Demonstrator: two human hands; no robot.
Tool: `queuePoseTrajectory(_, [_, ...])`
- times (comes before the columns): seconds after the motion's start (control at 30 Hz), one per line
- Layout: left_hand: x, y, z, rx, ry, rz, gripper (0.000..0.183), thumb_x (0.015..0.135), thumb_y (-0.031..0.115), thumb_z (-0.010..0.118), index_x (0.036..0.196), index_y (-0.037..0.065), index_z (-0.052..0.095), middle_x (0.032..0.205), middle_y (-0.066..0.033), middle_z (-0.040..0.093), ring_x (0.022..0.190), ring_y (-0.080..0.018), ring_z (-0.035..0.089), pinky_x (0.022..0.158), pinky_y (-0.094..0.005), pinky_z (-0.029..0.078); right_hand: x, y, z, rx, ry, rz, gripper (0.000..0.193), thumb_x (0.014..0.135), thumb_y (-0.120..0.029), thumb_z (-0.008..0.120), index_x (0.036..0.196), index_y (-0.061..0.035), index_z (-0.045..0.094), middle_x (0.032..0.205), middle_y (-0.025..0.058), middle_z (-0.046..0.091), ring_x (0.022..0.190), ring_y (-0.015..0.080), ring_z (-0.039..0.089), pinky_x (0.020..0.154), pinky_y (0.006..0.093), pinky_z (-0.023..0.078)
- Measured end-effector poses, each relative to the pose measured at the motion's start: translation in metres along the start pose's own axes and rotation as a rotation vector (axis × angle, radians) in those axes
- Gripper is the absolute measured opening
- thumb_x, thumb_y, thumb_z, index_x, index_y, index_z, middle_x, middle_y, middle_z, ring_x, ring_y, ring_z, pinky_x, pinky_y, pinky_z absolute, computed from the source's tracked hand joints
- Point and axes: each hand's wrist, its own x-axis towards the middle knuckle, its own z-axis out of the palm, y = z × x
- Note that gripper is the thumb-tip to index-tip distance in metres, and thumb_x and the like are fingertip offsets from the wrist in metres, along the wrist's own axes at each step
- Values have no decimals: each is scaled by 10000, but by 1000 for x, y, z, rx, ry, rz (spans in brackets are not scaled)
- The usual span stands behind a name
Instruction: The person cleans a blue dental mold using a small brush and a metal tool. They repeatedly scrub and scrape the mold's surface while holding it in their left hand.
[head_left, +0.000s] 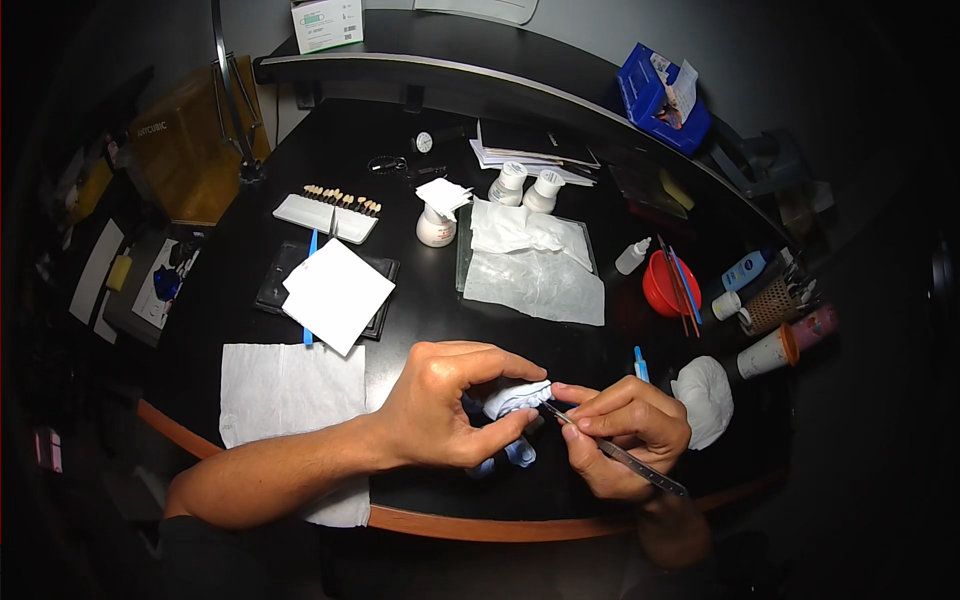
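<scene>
Pinched between the thumb and fingers of my left hand (425,405) is a pale bluish-white dental cast (513,400). My right hand (632,435) grips a slim metal hand instrument (645,470) like a pen. Its dark, thin tip meets the right side of the cast, while a right fingertip rests close by. Below the cast, a pale blue piece (520,453) shows near the table; whether it joins the cast I cannot tell. Part of the cast is hidden by my left fingers.
On the black table (420,310) lie white paper sheets (340,295), tissues (535,285) and a tooth shade guide (330,215). White bottles (436,228) stand behind. To the right are a red bowl (668,285) with brushes, a crumpled white wad (704,402) and a cup (765,355).
</scene>
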Motion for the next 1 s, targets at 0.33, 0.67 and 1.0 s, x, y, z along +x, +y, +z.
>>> queuePoseTrajectory(0.33, [-1,-3,2,9,7,21,313,781,84,891,1051,-38,789,887,-166,795,757,-195,784,633,-264,602,-1,3,0,1,-13,-29,158,797,122,755,883,9,684,833,135,675,709,155,722,929,522,665])
queuePoseTrajectory(0.67, [0,-2,2,13,20,30,332,777,89,907,1063,-31,789,892,-156,795,739,-180,775,615,-264,592,-1,3,0,-12,4,-29,143,823,94,777,896,4,695,844,139,694,726,163,733,922,522,667])
queuePoseTrajectory(1.0, [1,-6,2,56,34,111,321,759,73,906,1045,-19,792,905,-143,796,783,-211,781,663,-282,604,0,1,1,-16,0,-19,152,810,92,790,903,7,704,840,143,704,767,195,756,937,530,660])
